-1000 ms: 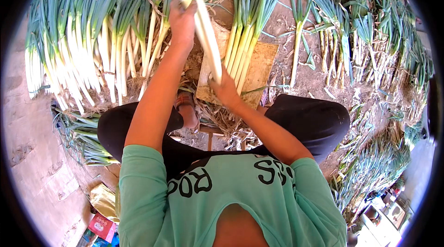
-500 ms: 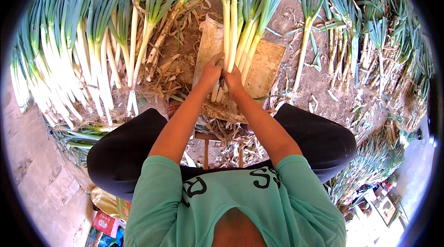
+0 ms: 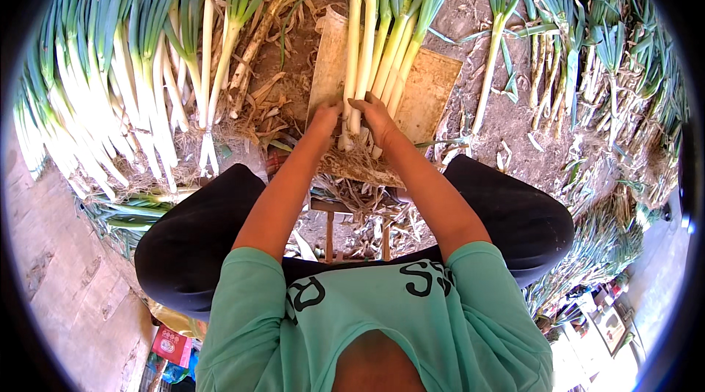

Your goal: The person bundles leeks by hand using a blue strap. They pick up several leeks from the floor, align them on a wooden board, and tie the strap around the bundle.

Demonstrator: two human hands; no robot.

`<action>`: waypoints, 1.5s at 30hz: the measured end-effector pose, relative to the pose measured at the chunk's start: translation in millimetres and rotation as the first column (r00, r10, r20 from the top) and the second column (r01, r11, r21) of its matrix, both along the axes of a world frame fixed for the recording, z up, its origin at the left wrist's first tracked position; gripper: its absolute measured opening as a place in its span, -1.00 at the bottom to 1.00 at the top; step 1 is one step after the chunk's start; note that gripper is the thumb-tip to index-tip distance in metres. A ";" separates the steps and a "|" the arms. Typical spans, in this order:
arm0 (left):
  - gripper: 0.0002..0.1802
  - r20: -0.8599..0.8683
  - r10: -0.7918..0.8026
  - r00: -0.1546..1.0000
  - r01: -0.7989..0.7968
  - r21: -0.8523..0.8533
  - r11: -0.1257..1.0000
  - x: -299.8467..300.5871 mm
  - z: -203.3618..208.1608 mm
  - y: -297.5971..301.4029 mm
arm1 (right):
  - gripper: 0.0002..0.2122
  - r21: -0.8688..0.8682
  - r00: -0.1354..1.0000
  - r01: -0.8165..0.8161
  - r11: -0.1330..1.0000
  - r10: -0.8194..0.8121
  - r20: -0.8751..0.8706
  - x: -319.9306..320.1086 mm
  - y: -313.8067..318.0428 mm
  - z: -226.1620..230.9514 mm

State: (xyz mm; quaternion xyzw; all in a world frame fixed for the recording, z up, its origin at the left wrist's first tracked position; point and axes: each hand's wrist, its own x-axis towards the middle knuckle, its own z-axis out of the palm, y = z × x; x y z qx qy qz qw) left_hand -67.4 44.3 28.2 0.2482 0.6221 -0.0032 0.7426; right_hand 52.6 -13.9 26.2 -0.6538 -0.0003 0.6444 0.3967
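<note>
The right hand curls round the leeks; the left hand is against their side, its grip unclear. They lie on the board, roots toward its near edge. Apparently bundling; next probably calls for levelling the roots.

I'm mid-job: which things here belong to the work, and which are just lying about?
Belonging:
long green onions, between the left hand and right hand
tan board beneath them
row of similar onions at left, probably

Apparently just lying about:
dry scraps on the ground
red package, lower left
</note>
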 end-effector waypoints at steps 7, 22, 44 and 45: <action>-0.48 0.030 -0.190 0.981 0.181 0.196 0.964 -15.7 -22.9 -10.6 | -0.60 -0.005 0.980 -0.067 0.998 0.067 0.186 10.7 -4.4 -10.4; -0.62 -0.265 -0.498 0.825 0.555 0.547 0.627 -23.7 -50.9 -21.1 | -0.70 -0.080 0.918 -0.200 0.976 0.216 0.332 -8.0 -10.4 -33.5; -0.60 -0.200 -0.516 0.833 0.552 0.374 0.745 -28.6 -23.4 8.1 | -0.69 -0.067 0.939 -0.079 0.995 0.097 0.329 -27.8 -0.8 -20.0; -0.60 -0.094 -0.438 0.894 0.442 0.341 0.829 -29.3 -24.4 8.9 | -0.69 -0.070 0.923 -0.100 0.993 0.119 0.366 -24.9 1.9 -13.1</action>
